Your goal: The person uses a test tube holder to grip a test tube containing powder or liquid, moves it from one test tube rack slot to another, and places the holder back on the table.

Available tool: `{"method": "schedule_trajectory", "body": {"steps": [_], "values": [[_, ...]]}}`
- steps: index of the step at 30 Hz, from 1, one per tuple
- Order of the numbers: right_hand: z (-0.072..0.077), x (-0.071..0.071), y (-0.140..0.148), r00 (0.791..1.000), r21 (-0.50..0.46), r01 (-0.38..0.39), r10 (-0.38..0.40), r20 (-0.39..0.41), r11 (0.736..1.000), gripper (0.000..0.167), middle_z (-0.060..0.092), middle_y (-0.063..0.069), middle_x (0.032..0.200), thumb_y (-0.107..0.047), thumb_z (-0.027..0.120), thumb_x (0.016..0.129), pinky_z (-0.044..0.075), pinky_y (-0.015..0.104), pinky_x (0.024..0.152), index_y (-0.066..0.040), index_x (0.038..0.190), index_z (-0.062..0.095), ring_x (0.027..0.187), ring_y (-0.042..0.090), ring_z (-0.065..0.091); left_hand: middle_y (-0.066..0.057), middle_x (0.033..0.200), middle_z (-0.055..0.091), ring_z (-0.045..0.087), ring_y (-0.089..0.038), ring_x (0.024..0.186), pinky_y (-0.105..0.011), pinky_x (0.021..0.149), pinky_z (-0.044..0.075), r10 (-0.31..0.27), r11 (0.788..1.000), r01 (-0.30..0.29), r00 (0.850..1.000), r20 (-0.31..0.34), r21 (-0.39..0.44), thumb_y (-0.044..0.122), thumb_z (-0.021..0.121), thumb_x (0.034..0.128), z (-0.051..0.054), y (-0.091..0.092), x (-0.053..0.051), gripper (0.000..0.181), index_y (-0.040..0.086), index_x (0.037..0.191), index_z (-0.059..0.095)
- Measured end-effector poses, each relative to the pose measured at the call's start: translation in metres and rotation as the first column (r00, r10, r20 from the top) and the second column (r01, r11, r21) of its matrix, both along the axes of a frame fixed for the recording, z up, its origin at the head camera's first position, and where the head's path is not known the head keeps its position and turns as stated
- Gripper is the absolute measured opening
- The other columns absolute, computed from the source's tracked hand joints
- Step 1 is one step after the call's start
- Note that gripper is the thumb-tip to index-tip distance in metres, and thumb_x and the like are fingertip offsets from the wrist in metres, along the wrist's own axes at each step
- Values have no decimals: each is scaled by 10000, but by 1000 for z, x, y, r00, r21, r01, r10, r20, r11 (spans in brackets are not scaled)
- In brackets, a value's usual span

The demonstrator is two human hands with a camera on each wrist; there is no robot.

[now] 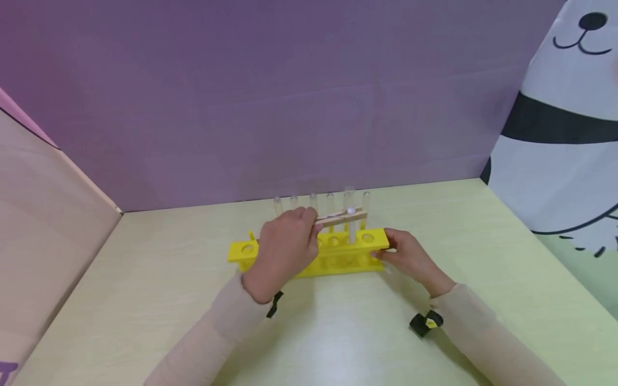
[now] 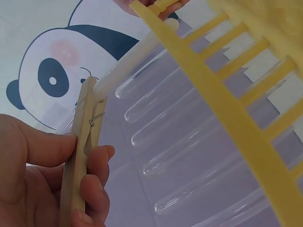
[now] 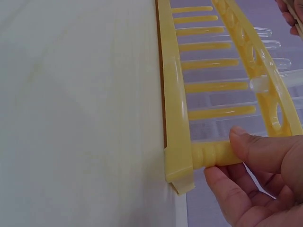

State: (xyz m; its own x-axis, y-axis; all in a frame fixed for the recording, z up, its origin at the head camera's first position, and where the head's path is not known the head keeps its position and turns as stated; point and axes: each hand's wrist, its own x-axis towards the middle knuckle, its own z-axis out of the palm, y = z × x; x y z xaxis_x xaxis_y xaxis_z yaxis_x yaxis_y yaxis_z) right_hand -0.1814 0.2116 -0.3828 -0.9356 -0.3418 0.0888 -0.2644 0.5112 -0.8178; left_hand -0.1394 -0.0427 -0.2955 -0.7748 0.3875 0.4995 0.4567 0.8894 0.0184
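Observation:
My left hand (image 1: 285,246) grips a wooden test tube clamp (image 2: 73,179), thumb on one side and curled fingers on the other. The clamp's jaws hold a test tube (image 1: 352,231) with something white in it near the top. That tube's lower end sits in a hole of the yellow test tube rack (image 3: 177,94), as the right wrist view shows. With thumb and fingers, my right hand (image 1: 410,257) pinches the rack's right end post (image 3: 215,153). Several clear test tubes (image 2: 154,111) stand rounded end up on the rack's pegs behind the row of holes.
The rack stands on a pale wooden table (image 1: 338,332). Behind it rises a purple backdrop (image 1: 289,107), with a panda-print panel (image 1: 555,177) at the right and a pale panel (image 1: 48,214) at the left. Black straps (image 1: 420,325) are on the wrists.

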Motion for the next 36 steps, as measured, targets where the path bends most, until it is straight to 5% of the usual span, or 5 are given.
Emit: {"method": "schedule_trajectory", "body": {"steps": [19, 36], "values": [[-1, 5, 6, 1000, -25, -14, 14, -18, 1000, 291, 653, 158, 1072, -27, 677, 843, 482, 276, 817, 51, 1114, 605, 946, 217, 592, 22, 588, 424, 368, -115, 466, -221, 363, 254, -14, 998, 17, 999, -45, 58, 215, 596, 918, 14, 8, 7, 151, 79, 859, 621], [-1, 6, 6, 1000, -20, -19, 19, -5, 1000, 327, 630, 189, 1125, -10, 657, 853, 486, 365, 841, 62, 1163, 581, 965, 256, 590, 19, 607, 452, 380, -110, 470, -220, 372, 283, -22, 999, 22, 1000, -18, 44, 227, 583, 933, 0, 24, 2, 159, 80, 884, 618]]}}
